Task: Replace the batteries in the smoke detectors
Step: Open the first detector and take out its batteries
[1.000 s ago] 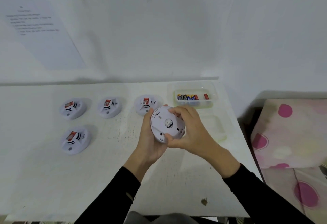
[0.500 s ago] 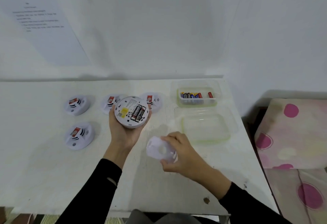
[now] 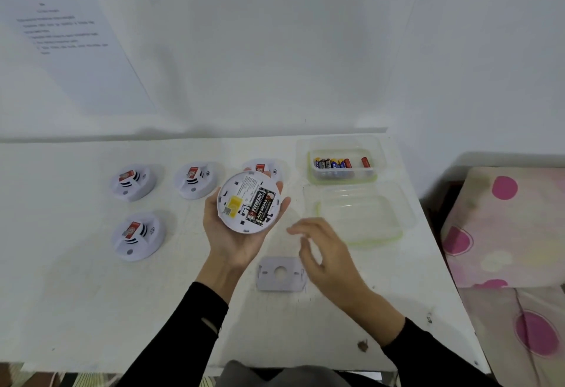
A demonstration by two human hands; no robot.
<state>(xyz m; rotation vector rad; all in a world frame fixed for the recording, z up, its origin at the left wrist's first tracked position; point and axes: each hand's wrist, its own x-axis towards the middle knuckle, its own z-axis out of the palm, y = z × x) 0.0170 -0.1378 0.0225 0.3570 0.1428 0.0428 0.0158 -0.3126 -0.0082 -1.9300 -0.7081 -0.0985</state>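
Holding detector back-up in our left hand, fingers curled round its rim, two batteries seated inside. Our right hand hovers slack, grasping nothing, just beside the cover lying between our wrists.

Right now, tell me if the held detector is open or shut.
Open. Its back plate lies on the table, and two batteries show in the detector held by the left hand.
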